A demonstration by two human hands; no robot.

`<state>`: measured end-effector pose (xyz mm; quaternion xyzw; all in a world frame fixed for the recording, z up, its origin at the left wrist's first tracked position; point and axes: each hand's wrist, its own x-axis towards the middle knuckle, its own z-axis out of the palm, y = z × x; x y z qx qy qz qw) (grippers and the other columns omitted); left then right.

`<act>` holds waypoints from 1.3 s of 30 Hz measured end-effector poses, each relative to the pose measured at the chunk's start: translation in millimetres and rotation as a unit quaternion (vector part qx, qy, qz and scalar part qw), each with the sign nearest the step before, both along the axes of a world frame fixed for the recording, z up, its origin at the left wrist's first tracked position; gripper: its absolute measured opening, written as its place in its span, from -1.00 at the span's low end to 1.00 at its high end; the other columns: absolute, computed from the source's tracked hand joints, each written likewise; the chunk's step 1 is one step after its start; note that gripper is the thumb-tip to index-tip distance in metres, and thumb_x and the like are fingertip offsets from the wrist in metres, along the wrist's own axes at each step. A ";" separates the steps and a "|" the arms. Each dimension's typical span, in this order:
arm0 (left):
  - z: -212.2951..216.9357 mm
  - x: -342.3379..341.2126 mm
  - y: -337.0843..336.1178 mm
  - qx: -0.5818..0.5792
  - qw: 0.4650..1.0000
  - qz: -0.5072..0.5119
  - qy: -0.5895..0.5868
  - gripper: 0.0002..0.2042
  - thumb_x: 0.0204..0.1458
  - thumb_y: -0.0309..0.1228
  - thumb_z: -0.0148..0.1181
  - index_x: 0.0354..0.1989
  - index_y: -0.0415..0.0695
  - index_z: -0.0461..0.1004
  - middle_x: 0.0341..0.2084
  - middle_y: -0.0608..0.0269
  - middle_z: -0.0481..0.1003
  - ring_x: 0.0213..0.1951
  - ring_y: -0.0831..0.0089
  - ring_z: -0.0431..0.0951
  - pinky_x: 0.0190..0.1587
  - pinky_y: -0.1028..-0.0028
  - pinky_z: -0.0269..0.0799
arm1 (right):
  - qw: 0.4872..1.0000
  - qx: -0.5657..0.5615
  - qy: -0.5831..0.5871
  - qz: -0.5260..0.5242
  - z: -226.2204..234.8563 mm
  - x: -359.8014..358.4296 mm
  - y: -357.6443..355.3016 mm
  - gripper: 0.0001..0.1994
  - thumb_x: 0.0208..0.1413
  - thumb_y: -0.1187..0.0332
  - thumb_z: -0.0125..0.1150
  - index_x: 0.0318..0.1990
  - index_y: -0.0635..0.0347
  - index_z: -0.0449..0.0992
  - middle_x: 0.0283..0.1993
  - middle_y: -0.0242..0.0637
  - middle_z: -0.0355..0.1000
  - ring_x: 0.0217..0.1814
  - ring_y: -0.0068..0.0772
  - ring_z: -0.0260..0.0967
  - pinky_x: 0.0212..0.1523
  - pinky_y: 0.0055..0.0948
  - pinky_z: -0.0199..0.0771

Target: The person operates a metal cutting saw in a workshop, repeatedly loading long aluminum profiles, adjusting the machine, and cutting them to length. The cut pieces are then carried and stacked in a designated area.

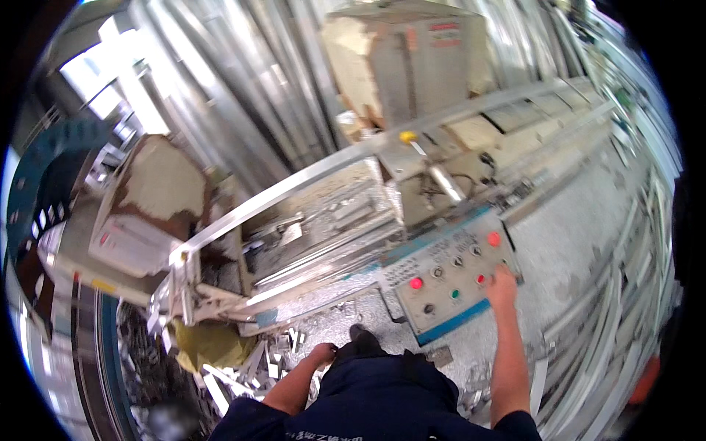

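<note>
My right hand (502, 287) is at the right side of a grey control panel (448, 323) with blue edges, close to a small red button (480, 279). Blur hides how its fingers are bent and whether they touch the button. The panel also carries a large red button (417, 283) at left, another red button (494, 239) at upper right, a green button (455, 294) and several dark knobs. My left hand (323, 354) hangs low beside my dark clothing, its fingers curled in. A dark patch is at its fingertips, and I cannot make out what it is.
Beyond the panel runs a long machine bed with a metal rail (294, 180) and two worn machine housings (412, 66) (151, 198). Long metal profiles (220, 95) lean behind it. More strips (603, 323) lie at right. Offcuts and a yellow sack (209, 344) lie at lower left.
</note>
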<state>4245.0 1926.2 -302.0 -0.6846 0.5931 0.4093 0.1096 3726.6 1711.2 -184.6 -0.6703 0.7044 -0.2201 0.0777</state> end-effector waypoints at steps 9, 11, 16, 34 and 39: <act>64.2 38.7 -72.1 -0.154 0.980 0.105 -0.066 -0.69 -0.09 -0.34 0.05 -0.15 -0.07 0.53 -0.27 -0.10 0.52 -0.16 0.00 0.51 -0.05 0.17 0.42 | 0.998 0.061 0.010 0.011 5.4 -13.0 -18.7 -0.78 -0.09 0.36 0.11 -0.28 0.21 0.57 -0.35 0.01 0.48 -0.27 0.06 0.46 -0.24 -0.15 0.44; 95.1 58.6 -113.6 -0.368 0.921 0.112 -0.057 -0.71 -0.12 -0.32 0.17 -0.18 -0.08 0.50 -0.26 -0.04 0.51 -0.17 0.02 0.50 -0.12 0.14 0.44 | 0.998 0.065 -0.016 0.020 -2.2 -21.0 -26.6 -0.78 -0.09 0.33 0.12 -0.31 0.21 0.58 -0.36 0.01 0.49 -0.26 0.04 0.46 -0.23 -0.17 0.45; 192.0 97.4 -245.7 -0.585 0.790 0.088 -0.159 -0.63 -0.24 -0.45 0.24 -0.16 -0.14 0.42 -0.23 0.01 0.43 -0.14 0.04 0.42 -0.08 0.15 0.35 | 0.995 0.097 0.022 0.006 12.7 -23.3 -25.3 -0.77 -0.08 0.28 0.09 -0.33 0.16 0.58 -0.38 0.01 0.48 -0.26 0.03 0.46 -0.27 -0.15 0.43; 215.2 167.9 -401.7 -0.422 0.871 0.012 -0.252 -0.55 -0.45 -0.23 0.34 -0.34 -0.15 0.36 -0.34 -0.05 0.50 -0.19 -0.09 0.48 -0.19 0.05 0.41 | 0.974 0.197 0.038 -0.107 -1.6 -3.3 -38.4 -0.74 -0.21 0.32 0.05 -0.33 0.04 0.61 -0.31 -0.19 0.53 -0.24 -0.10 0.50 -0.21 -0.19 0.51; 239.4 142.9 -384.4 -0.394 0.888 -0.026 -0.237 -0.51 -0.33 -0.19 0.31 -0.20 -0.20 0.41 -0.31 -0.06 0.52 -0.20 -0.04 0.52 -0.18 0.08 0.43 | 0.964 0.210 -0.009 -0.160 11.9 8.1 -29.0 -0.75 -0.22 0.36 0.06 -0.34 0.05 0.61 -0.31 -0.18 0.53 -0.23 -0.07 0.49 -0.22 -0.16 0.51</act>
